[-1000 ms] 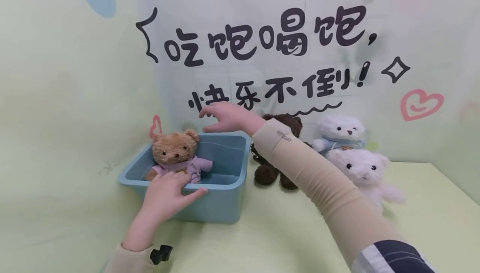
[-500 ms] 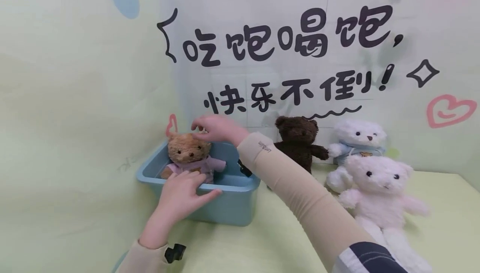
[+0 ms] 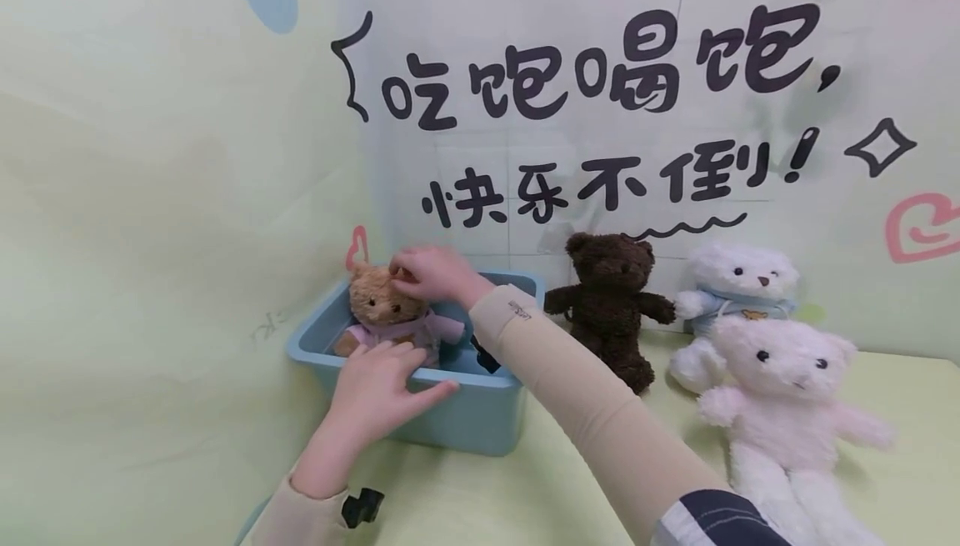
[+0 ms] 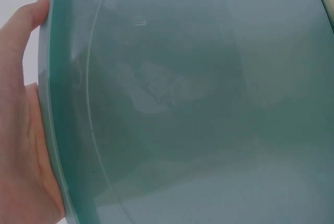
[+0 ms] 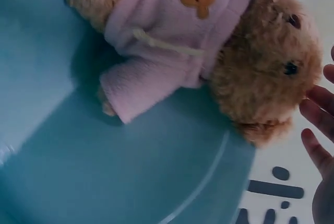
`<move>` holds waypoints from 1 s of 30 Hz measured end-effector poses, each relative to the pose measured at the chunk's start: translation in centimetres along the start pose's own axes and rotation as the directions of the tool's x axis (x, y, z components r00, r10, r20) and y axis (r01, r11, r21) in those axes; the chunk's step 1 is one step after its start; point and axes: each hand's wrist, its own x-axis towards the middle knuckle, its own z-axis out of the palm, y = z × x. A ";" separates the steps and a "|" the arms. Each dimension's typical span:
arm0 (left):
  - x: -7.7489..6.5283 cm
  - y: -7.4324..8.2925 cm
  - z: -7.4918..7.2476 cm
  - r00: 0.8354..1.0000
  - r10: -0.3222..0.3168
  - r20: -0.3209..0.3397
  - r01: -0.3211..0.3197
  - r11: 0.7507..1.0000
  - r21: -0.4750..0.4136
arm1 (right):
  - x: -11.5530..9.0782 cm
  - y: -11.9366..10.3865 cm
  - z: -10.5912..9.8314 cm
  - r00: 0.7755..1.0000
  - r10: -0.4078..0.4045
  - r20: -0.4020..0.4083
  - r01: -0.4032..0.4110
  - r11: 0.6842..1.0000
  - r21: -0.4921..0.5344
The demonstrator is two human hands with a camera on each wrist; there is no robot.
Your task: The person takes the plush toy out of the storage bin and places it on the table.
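A light-brown teddy bear (image 3: 375, 300) in a pale purple top sits in the left part of a blue plastic tub (image 3: 468, 417). My right hand (image 3: 435, 273) is at the top of its head, by the ear, fingers bent loosely. In the right wrist view its fingertips (image 5: 319, 98) are at the bear's head (image 5: 271, 62) without closing round it. My left hand (image 3: 372, 392) rests on the tub's front rim, fingers over the edge and thumb stretched along it. The left wrist view shows that thumb (image 4: 23, 23) against the rim and the tub's smooth outer wall (image 4: 172, 98).
A dark brown bear (image 3: 611, 296) sits right of the tub by the back wall. Beside it is a white bear (image 3: 738, 279) in light blue, with a pale pink bear (image 3: 783, 413) in front. The pale green tabletop (image 3: 585, 488) extends before the tub.
My right hand has come down from above the tub to the brown bear's head. My left hand stays on the rim. The head view has turned, shifting the scene rightward.
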 end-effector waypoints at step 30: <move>0.1 0.0 0.1 1.000 0.005 -0.002 -0.005 0.999 0.033 | -0.8 0.2 2.2 0.992 0.059 0.115 -0.066 0.996 0.060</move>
